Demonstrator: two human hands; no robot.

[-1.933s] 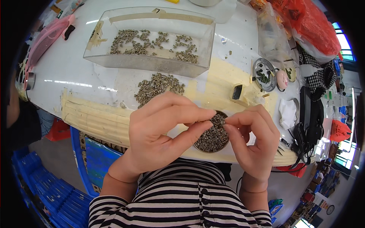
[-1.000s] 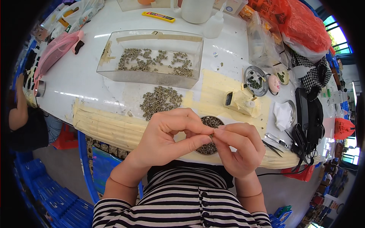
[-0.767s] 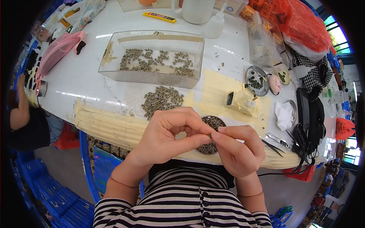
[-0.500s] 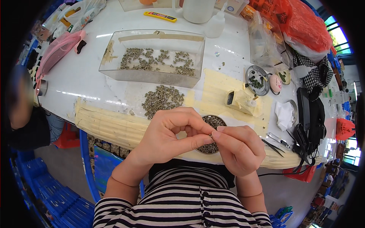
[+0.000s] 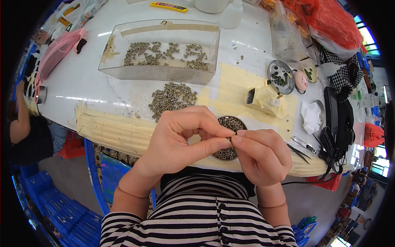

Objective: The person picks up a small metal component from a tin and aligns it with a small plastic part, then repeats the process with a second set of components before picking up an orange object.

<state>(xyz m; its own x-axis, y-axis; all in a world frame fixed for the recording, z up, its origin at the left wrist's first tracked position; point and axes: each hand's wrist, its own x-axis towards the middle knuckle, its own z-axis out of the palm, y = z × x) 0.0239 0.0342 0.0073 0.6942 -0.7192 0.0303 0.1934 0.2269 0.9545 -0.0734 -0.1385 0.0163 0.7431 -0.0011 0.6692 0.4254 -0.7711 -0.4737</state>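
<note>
Fingertips meet over a round dish (image 5: pixel 245 123) filled with tiny metal parts (image 5: pixel 226 154). Thumb and forefinger of my left hand (image 5: pixel 175 140) are pinched at a tiny metallic piece (image 5: pixel 231 138). From the other side, my right hand (image 5: pixel 265 156) pinches at the same spot with its other fingers curled in. The piece is mostly covered by fingertips, so its exact kind does not show. Beyond my left hand lies a loose heap of small metal parts (image 5: pixel 173 99). Behind it, a see-through plastic box (image 5: pixel 160 75) holds more of them.
Right of the dish stands a tape-wrapped block (image 5: pixel 263 101). Tweezers (image 5: pixel 299 153), a round tin with dark green bits (image 5: pixel 281 77), a crumpled tissue (image 5: pixel 309 115) and black straps (image 5: pixel 335 119) lie farther right. A squeeze bottle (image 5: pixel 232 15) stands behind. Another person's arm (image 5: pixel 20 119) shows far left.
The whole view has shifted slightly, with the table's things sitting a little higher. Both hands keep their pinch over the dish. The person at far left has moved an arm.
</note>
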